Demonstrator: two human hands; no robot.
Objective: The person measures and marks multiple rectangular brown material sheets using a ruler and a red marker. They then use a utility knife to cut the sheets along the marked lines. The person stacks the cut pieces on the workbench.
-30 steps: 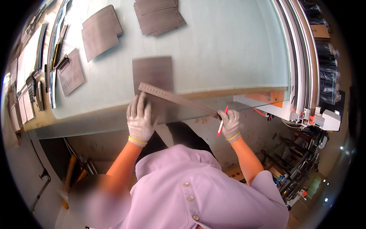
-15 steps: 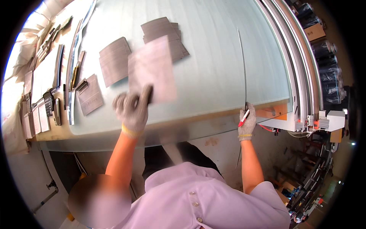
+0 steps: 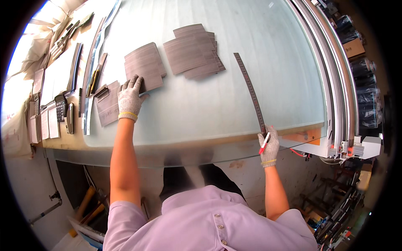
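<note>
My left hand [image 3: 130, 98], in a knit glove with a yellow cuff, reaches the near-left corner of the left stack of grey sheets [image 3: 144, 62]. Its fingers lie stretched over the sheets and the thumb points off to the right; nothing appears lifted in it. A second stack of grey sheets [image 3: 190, 50], loosely fanned, lies to the right of that one. At the table's front edge my gloved right hand [image 3: 270, 146] is closed round the near end of a long dark ruler [image 3: 250, 87] and a red-and-white pen [image 3: 264, 143]. The ruler slants away over the glass.
Beside my left hand lies a grey sheet [image 3: 109, 109] with a dark clip [image 3: 101, 93]. Farther left are a calculator [image 3: 61, 107], knives, strips and papers. The pale glass tabletop [image 3: 209, 108] carries the stacks. A metal rail [image 3: 331, 71] borders its right side.
The sheet that was in my left hand is no longer held. That hand has moved left onto the left stack. The ruler has turned from edge-on to face-up, its far end swinging left.
</note>
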